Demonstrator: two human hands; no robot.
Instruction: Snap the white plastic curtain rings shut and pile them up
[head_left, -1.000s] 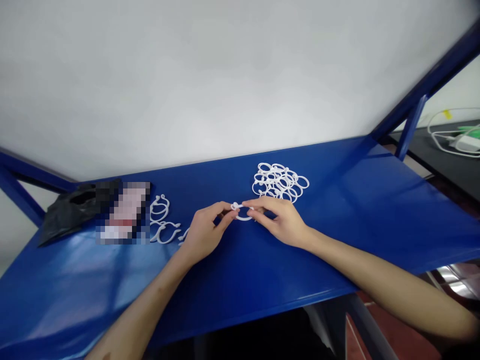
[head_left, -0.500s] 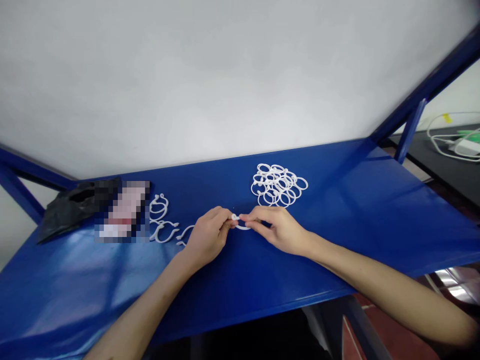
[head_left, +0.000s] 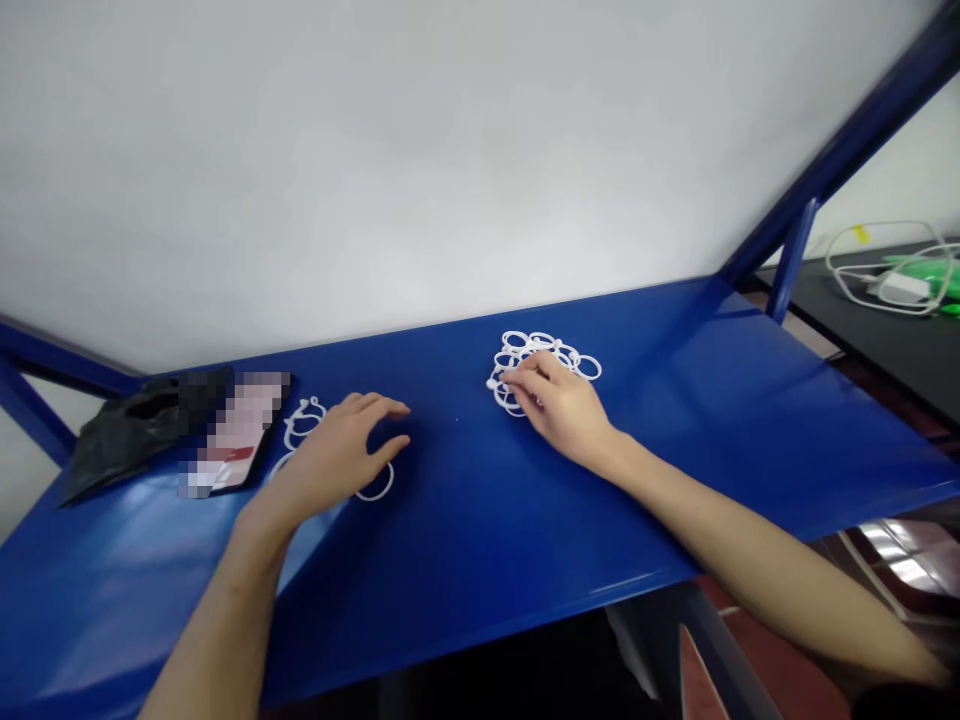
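My right hand point(head_left: 559, 400) is at the pile of white plastic rings point(head_left: 589, 367), its thumb and fingers pinched on a white ring point(head_left: 504, 400) at the pile's near left side. Part of the pile is hidden behind that hand. My left hand point(head_left: 341, 445) hovers with thumb and fingers apart and nothing between them. Beneath and beside it lie more white rings: one point(head_left: 377, 497) shows under the thumb, and another point(head_left: 300, 432) lies behind the hand with its ends apart. The hand covers some of the others.
A black plastic bag point(head_left: 112, 440) and a phone-like flat object point(head_left: 240, 430), partly pixelated, lie at the left of the blue table point(head_left: 465, 560). A white wall stands behind. At the right, a white cable and charger point(head_left: 904, 288) rest on a dark surface beyond a blue brace point(head_left: 793, 260).
My hands have parted. The right one moved from the middle to the ring pile with a ring; the left one let go, opened and moved left over the loose rings.
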